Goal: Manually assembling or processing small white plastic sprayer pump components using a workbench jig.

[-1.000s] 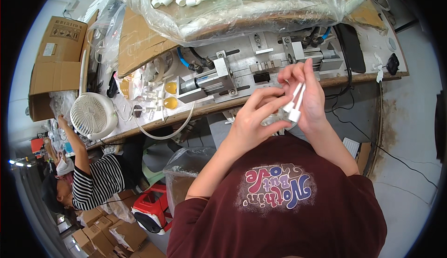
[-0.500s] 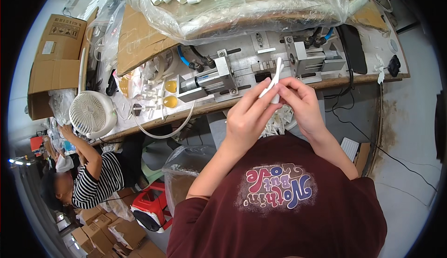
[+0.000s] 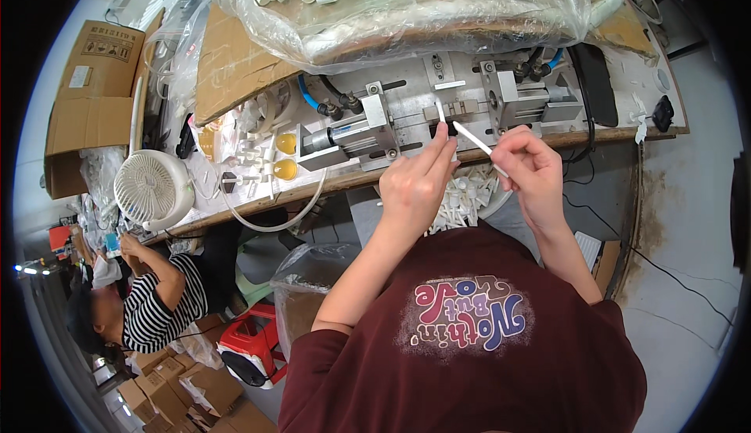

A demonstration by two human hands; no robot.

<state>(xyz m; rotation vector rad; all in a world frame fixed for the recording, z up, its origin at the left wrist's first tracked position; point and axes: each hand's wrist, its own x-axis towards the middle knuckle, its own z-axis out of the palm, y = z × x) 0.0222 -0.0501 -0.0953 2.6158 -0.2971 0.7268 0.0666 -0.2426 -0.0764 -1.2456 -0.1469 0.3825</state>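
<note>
Over the bench's front edge, a slender white rod (image 3: 479, 142) slants from the right hand (image 3: 532, 168), its far end at ten o'clock; thumb and fingertips pinch its near end. Just beside it at nine o'clock, the left hand (image 3: 418, 186) has its fingers pressed together on a white stem (image 3: 440, 111) (its thumb is hidden), whose tip points to twelve o'clock. Beyond the fingertips at one o'clock lies a small metal block (image 3: 463, 108), flanked by a metal clamp unit (image 3: 368, 128) at nine o'clock and a second clamp unit (image 3: 520, 98) at three. Below the hands, towards six o'clock, white parts (image 3: 461, 204) lie heaped. Farther out, a plastic-lined cardboard tray (image 3: 438, 22) bears capped white pieces at twelve o'clock, a white fan (image 3: 152, 190) stands at nine, and a striped-shirted co-worker (image 3: 174, 292) sits at eight.
</note>
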